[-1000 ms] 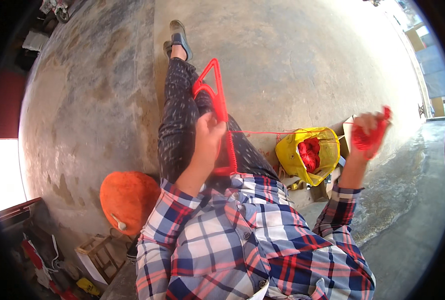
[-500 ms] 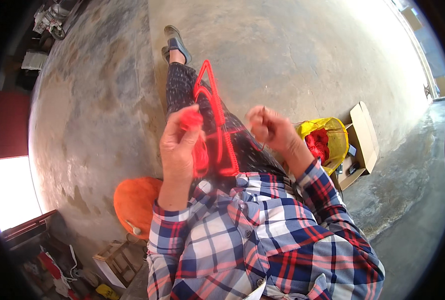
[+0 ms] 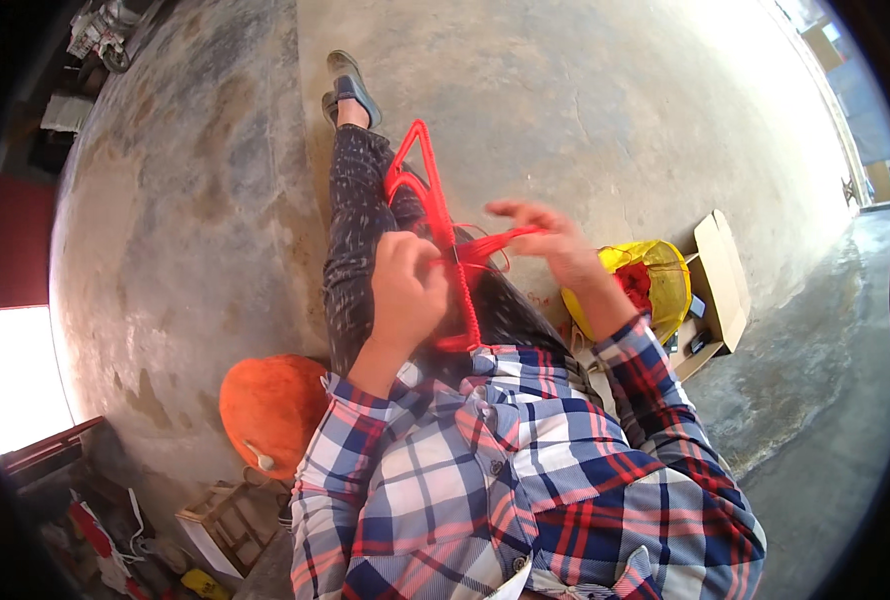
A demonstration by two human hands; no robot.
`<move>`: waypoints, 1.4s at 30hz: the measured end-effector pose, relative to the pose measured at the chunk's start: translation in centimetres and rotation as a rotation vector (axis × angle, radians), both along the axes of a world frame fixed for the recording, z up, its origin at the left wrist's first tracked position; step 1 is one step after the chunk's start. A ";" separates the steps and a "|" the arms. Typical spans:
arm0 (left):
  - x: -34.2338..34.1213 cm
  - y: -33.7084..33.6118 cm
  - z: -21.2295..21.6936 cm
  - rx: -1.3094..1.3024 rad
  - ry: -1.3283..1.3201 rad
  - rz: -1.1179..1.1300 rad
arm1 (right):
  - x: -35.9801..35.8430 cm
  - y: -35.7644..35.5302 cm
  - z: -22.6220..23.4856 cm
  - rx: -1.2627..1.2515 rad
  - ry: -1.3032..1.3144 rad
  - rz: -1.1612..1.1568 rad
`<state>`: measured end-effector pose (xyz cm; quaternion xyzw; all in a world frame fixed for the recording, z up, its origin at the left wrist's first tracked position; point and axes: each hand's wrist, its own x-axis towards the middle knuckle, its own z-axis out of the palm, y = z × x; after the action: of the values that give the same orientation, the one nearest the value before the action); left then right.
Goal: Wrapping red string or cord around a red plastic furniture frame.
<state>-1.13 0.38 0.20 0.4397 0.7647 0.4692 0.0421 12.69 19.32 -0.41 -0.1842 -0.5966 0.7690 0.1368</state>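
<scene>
Head view: red triangular frame [image 3: 435, 215], thin-barred, wrapped in red cord, stands lengthwise over outstretched leg, apex toward shoe. Left hand [image 3: 405, 290] fisted around frame's middle bar. Right hand [image 3: 555, 240] just beside it, fingers half spread, pinching red cord strands [image 3: 495, 243] stretched taut to frame. Yellow bag [image 3: 655, 280] near right wrist; orange sack [image 3: 270, 405] by left elbow.

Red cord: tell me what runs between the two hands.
In the head view, taut red cord strands span from the left hand to the right hand, crossing the red frame.
</scene>
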 end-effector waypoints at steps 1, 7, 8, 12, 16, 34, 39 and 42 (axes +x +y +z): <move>0.0 0.2 0.4 0.034 -0.130 0.019 | 1.1 1.1 0.7 -0.091 0.093 -0.081; 1.3 1.4 -0.4 0.198 -1.559 -0.051 | 8.1 7.3 4.6 -0.414 0.420 -0.334; 1.3 1.7 -0.7 0.184 -1.519 -0.091 | 8.6 7.6 5.1 -0.428 0.431 -0.466; 2.0 1.5 -1.3 0.127 -1.475 -0.086 | 7.8 6.3 4.4 -0.257 0.192 -0.681; 2.6 1.6 -0.8 0.070 -1.456 -0.079 | 3.0 -0.8 1.9 -0.054 -0.165 -0.170; 2.4 1.4 -1.2 0.162 -1.531 -0.124 | 2.3 -4.0 3.8 -0.180 -0.247 -0.007; 1.7 1.5 -2.2 0.191 -1.630 -0.122 | 3.9 -4.0 11.1 -0.419 0.006 -0.074; 1.8 2.2 -2.1 0.157 -1.650 -0.094 | 4.1 -6.1 13.4 -0.344 -0.011 0.059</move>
<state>0.72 2.60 -1.89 -0.0126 0.4342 0.6906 0.5782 16.81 13.22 12.94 -0.1917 -0.4622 0.8624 0.0774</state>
